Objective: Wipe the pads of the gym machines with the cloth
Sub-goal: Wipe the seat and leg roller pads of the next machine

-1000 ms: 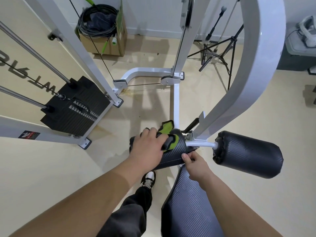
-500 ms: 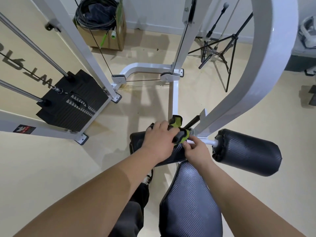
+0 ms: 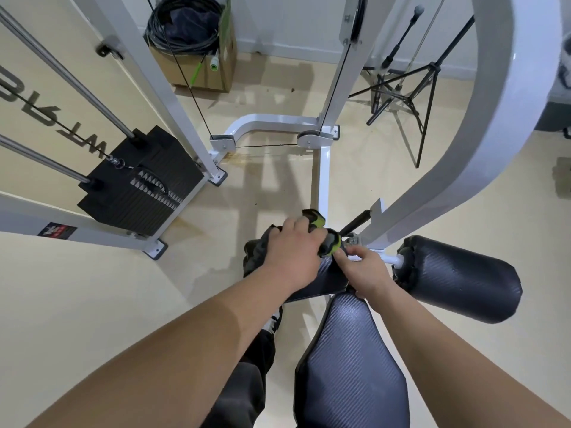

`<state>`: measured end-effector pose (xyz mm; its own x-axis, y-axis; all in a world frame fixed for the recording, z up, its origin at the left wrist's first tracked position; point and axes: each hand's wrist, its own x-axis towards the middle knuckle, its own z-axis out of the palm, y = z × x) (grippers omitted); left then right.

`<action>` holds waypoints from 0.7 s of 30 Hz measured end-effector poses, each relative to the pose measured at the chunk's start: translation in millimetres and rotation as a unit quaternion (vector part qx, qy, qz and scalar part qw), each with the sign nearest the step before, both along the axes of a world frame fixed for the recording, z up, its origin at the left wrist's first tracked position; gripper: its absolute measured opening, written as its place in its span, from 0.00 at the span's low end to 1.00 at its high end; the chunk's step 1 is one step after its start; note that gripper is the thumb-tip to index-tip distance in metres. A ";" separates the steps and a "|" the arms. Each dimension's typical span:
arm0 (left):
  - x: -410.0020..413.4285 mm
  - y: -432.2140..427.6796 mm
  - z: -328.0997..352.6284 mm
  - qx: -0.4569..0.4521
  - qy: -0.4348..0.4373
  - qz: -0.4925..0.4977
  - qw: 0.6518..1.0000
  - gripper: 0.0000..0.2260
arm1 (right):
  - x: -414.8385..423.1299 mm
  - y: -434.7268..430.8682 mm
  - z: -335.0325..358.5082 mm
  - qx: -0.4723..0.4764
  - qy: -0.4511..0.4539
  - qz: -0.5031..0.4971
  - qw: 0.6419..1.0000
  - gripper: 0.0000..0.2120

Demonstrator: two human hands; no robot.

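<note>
The cloth is black with lime-green patches. The roller pads, left and right, and the seat pad below them are dark grey-black with a fine woven carbon-fibre pattern. The machine frame is white. The weight stack, left of the frame, is black with white markings. The floor is pale cream, the box brown cardboard.

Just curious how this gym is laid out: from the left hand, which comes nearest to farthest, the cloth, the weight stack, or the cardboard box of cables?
1. Cloth: under the left hand, on the roller pad.
2. Weight stack: left, on the floor frame.
3. Cardboard box of cables: far back, by the wall.
</note>
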<state>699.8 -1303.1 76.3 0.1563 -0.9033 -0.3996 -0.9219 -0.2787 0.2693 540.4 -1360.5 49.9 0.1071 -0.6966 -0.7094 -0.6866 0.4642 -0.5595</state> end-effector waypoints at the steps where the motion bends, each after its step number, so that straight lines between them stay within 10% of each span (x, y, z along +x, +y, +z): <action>1: 2.1 0.9 0.0 -0.002 0.005 -0.015 1.000 0.21 | -1.2 2.8 -2.7 -0.009 -0.006 -0.015 1.000 0.10; 21: 38.1 40.8 11.1 0.015 0.004 0.003 1.000 0.22 | -23.4 30.6 -4.2 -0.041 0.023 0.043 0.998 0.15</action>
<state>737.9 -1262.3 87.4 0.1591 -0.8897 -0.4279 -0.9181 -0.2927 0.2671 517.0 -1329.9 45.6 0.1371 -0.7417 -0.6565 -0.7478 0.3571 -0.5597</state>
